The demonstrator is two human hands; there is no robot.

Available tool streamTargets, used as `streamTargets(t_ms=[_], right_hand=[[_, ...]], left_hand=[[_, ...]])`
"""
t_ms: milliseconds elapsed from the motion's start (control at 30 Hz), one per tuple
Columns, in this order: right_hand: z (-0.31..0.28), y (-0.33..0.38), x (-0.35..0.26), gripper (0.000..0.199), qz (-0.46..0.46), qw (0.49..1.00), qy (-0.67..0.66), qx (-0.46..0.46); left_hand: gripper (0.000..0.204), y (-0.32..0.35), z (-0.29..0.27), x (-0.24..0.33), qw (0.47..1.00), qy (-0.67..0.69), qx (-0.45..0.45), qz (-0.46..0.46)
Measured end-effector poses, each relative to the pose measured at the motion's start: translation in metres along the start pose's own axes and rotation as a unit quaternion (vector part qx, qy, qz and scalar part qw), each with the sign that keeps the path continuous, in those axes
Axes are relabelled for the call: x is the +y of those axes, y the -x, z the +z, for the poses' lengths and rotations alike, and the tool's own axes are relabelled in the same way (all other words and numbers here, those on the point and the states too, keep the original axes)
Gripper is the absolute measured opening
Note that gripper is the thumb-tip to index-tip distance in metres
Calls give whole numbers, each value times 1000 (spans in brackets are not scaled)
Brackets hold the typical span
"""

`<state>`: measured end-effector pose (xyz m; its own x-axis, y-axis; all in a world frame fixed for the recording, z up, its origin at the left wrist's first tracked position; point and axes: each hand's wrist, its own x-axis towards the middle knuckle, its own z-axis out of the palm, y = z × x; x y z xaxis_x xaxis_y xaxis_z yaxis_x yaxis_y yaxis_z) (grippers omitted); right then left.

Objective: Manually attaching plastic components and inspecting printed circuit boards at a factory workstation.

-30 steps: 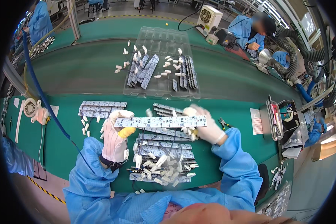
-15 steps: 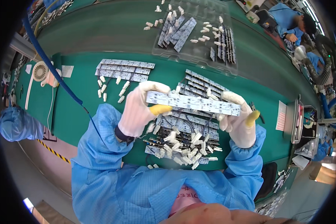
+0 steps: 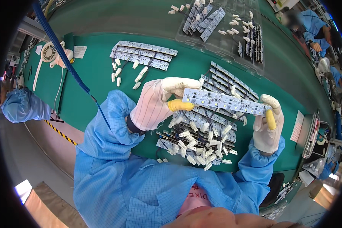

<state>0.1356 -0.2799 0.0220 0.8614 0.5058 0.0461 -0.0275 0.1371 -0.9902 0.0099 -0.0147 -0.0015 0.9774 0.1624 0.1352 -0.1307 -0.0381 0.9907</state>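
A long, narrow LED circuit board (image 3: 225, 102) is held up lengthwise between both hands. Its face shows small yellowish LEDs and dark components. My left hand (image 3: 164, 99), in a white glove with a yellow thumb tip, pinches its left end. The right end is gripped by my right hand (image 3: 269, 121), gloved alike, its yellow thumb on the face. Beneath the held board lies a heap of wired boards (image 3: 216, 121), partly hidden by it. A bunch of white plug connectors (image 3: 201, 150) on dark wires covers the heap's near side.
At the left lie several stacked boards (image 3: 140, 53) with connectors. Beyond stands a clear plastic tray (image 3: 228, 47) with more boards. A blue coiled cord (image 3: 60, 51) hangs at left beside a small fan (image 3: 49, 52). A co-worker's blue sleeve (image 3: 311, 22) shows at far right.
The held board has turned from a pale, patterned face to the one with LEDs. My right thumb now lies across its end. The whole view has shifted somewhat.
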Motion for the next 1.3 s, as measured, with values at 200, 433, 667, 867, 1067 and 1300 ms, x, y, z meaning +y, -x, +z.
streamTargets(t_ms=[200, 433, 667, 867, 1067, 1300], right_hand=[[-11, 2, 2, 45, 12, 1000, 27, 4], [-8, 6, 1, 32, -2, 999, 46, 20], [-8, 10, -11, 31, 21, 998, 54, 19], [-7, 10, -13, 33, -31, 993, 103, -39], [-6, 14, -10, 36, -32, 994, 101, -1], [-9, 15, -16, 47, 22, 998, 23, -48]], left_hand=[[49, -1, -6, -1, 997, -71, -20, 17], [50, -1, -8, 1, 998, 15, -26, -64], [39, -1, -2, -4, 994, 63, 14, 84], [45, -2, -3, -5, 997, -4, 69, 46], [46, -2, -8, -15, 993, -26, 103, 53], [49, -4, -7, -26, 991, 12, 114, 65]])
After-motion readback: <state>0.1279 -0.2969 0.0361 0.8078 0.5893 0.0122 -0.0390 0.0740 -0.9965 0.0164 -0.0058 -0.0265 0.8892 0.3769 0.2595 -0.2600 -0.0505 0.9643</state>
